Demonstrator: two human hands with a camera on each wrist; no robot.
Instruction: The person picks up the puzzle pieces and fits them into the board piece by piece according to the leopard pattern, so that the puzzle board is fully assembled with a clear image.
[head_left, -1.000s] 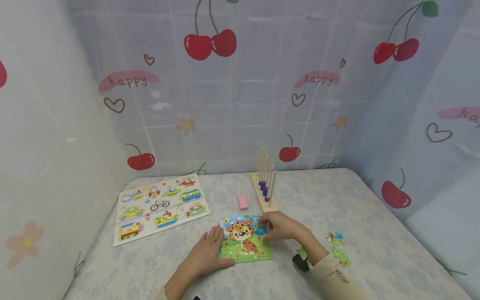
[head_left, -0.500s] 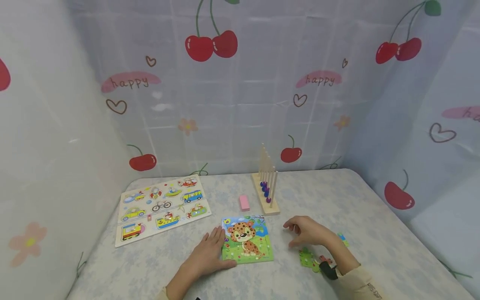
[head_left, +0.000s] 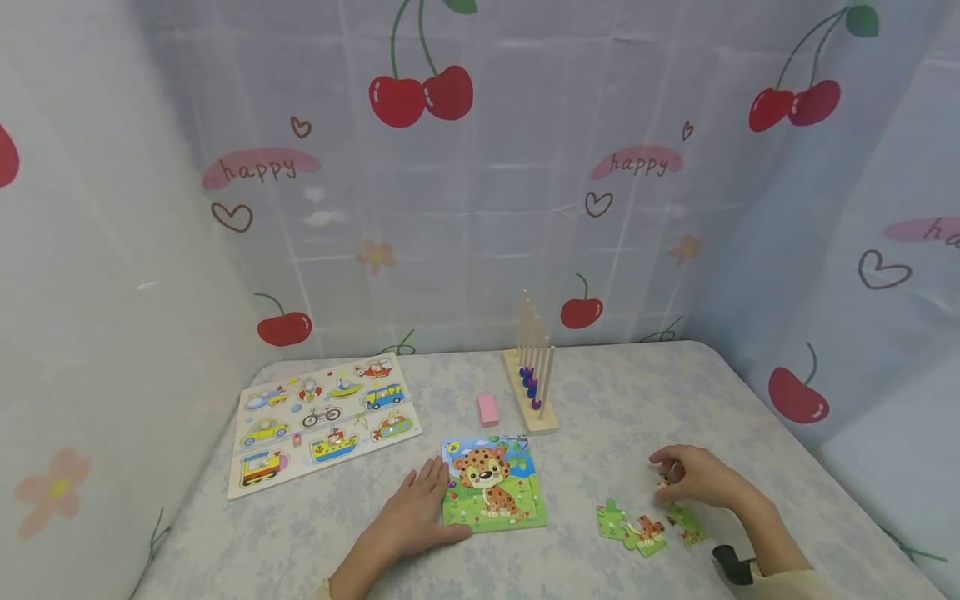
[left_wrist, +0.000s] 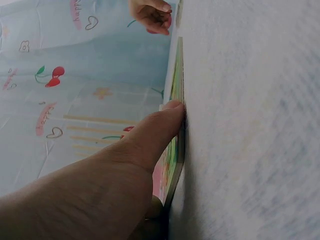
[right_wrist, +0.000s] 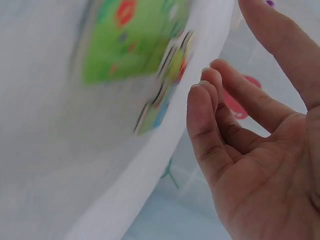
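Observation:
A square leopard jigsaw puzzle [head_left: 491,487] lies on the cloth-covered table. My left hand [head_left: 412,512] rests against it, fingers extended along its left edge and thumb at the lower left corner. In the left wrist view that thumb [left_wrist: 160,125] touches the board's side. Farther right, my right hand [head_left: 701,477] hovers at some loose puzzle pieces. Below its fingertips a piece [head_left: 664,481] is partly hidden. Nearby lie a green piece [head_left: 612,518], an orange-spotted piece [head_left: 649,533] and another green piece [head_left: 686,525]. The right wrist view shows loosely bent, parted fingers [right_wrist: 202,115] holding nothing.
A vehicle peg-puzzle board [head_left: 322,421] lies at the left. Behind the leopard puzzle are a pink block [head_left: 487,410] and a wooden peg stand [head_left: 532,387] with purple and blue beads. A cherry-print curtain [head_left: 465,208] surrounds the table.
My right hand has left the leopard puzzle's right edge and moved right to the loose pieces, uncovering some of them. My left hand has stayed in place.

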